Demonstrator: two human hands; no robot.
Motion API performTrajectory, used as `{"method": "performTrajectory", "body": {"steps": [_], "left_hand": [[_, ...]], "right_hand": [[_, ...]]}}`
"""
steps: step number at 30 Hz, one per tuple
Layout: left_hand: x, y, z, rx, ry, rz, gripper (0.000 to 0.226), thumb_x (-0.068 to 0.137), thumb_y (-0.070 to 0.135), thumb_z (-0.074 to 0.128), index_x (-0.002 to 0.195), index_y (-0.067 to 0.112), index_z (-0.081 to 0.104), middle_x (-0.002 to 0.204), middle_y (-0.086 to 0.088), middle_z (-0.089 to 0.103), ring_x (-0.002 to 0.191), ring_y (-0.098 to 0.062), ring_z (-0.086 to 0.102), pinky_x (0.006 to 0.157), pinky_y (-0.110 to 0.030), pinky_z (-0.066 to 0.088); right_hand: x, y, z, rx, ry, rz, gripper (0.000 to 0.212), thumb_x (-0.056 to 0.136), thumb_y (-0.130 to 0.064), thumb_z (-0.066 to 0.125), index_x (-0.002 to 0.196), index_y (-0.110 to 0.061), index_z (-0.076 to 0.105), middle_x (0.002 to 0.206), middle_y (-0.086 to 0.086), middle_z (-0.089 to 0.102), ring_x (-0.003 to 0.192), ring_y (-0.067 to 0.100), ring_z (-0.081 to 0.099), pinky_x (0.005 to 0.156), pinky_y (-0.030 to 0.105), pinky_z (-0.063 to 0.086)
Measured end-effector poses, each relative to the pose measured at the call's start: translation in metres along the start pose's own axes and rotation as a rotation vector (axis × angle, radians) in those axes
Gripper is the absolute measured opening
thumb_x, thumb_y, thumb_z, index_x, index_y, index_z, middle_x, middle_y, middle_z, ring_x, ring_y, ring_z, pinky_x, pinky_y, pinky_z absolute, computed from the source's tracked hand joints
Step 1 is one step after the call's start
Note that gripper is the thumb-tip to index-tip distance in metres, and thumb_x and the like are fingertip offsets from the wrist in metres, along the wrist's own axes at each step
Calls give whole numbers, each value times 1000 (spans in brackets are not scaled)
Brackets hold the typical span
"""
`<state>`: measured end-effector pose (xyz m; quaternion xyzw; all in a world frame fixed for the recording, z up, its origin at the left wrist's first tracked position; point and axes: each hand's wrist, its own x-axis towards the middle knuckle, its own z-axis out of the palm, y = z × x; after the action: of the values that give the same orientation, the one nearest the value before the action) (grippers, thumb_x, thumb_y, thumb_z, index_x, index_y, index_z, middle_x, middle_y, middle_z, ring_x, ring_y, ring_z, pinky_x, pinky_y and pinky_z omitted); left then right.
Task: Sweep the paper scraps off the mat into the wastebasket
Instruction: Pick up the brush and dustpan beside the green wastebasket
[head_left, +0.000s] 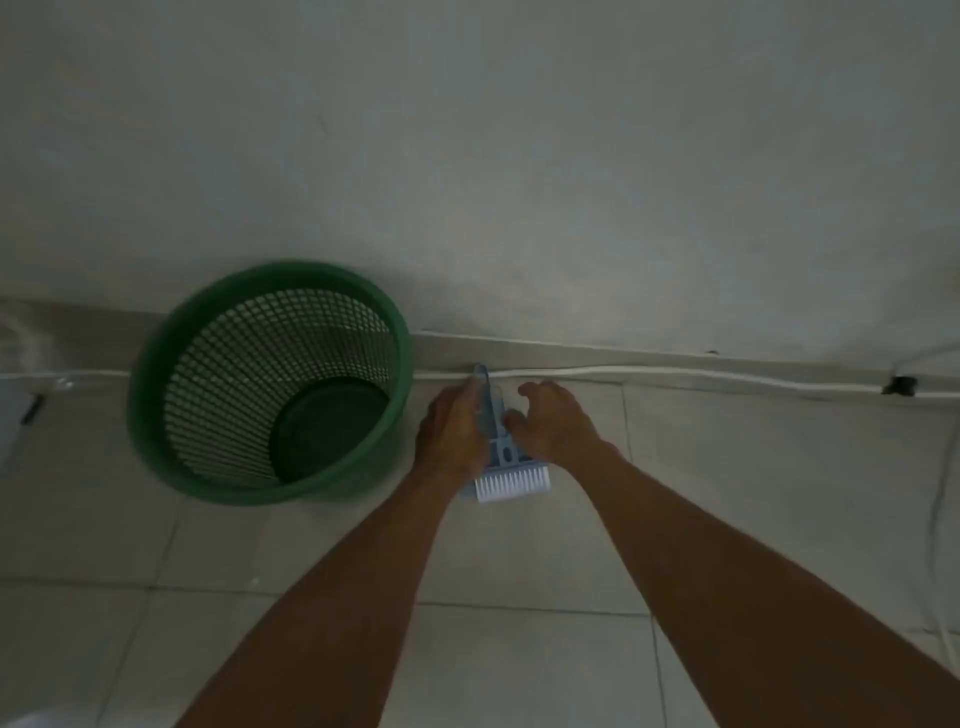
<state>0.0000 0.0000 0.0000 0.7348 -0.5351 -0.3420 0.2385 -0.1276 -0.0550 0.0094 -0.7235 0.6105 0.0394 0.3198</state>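
A green mesh wastebasket (270, 382) stands on the tiled floor against the wall; I see nothing inside it. Just to its right, a light blue hand brush with white bristles (511, 480) leans against the skirting, its handle pointing up. My left hand (452, 436) is wrapped around the left side of the handle. My right hand (556, 421) hovers at the brush's right side with curled, spread fingers, its thumb touching the blue plastic. No mat and no paper scraps are in view.
A white cable (675, 373) runs along the base of the wall, with a dark clip (901, 385) at the right. Another thin cable (940, 519) trails down the floor at the far right. Pale floor tiles (519, 665) fill the foreground.
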Motion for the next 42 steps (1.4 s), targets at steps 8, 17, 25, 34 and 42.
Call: {"method": "performTrajectory", "body": {"steps": [8, 17, 25, 34, 42], "left_hand": [[57, -26, 35, 47, -120, -148, 83, 84, 20, 58, 152, 29, 12, 145, -14, 47, 125, -33, 52, 102, -48, 45], [57, -53, 34, 197, -89, -73, 74, 86, 6, 49, 149, 37, 26, 128, -15, 60, 116, -34, 58, 97, -43, 50], [43, -53, 31, 526, -110, 4, 70, 85, 5, 59, 146, 21, 28, 131, -20, 49, 115, -39, 55, 91, -42, 48], [34, -48, 36, 1060, -207, 236, 81, 89, 10, 59, 153, 22, 11, 162, -9, -11, 148, -36, -4, 120, -51, 9], [29, -50, 34, 1033, -299, 187, 46, 88, 24, 60, 130, 11, 46, 134, -14, 47, 125, -32, 44, 103, -41, 35]], "right_hand": [[43, 28, 55, -77, 105, 6, 57, 86, -50, 62, 131, -16, 54, 130, 11, 53, 123, 32, 50, 100, 45, 46], [35, 39, 67, -60, 211, -102, 34, 95, -35, 52, 124, -21, 62, 113, 11, 59, 103, 35, 61, 85, 43, 49], [21, 46, 53, 120, 262, 49, 28, 86, -32, 65, 108, -14, 69, 108, 11, 66, 97, 34, 65, 82, 40, 54], [25, 64, 33, 171, 46, 218, 34, 82, -27, 71, 108, -6, 69, 93, 3, 61, 70, 10, 50, 64, 20, 45], [25, 74, 28, 335, -51, 237, 31, 80, -22, 71, 100, 1, 69, 87, 9, 62, 78, 21, 60, 65, 29, 48]]}}
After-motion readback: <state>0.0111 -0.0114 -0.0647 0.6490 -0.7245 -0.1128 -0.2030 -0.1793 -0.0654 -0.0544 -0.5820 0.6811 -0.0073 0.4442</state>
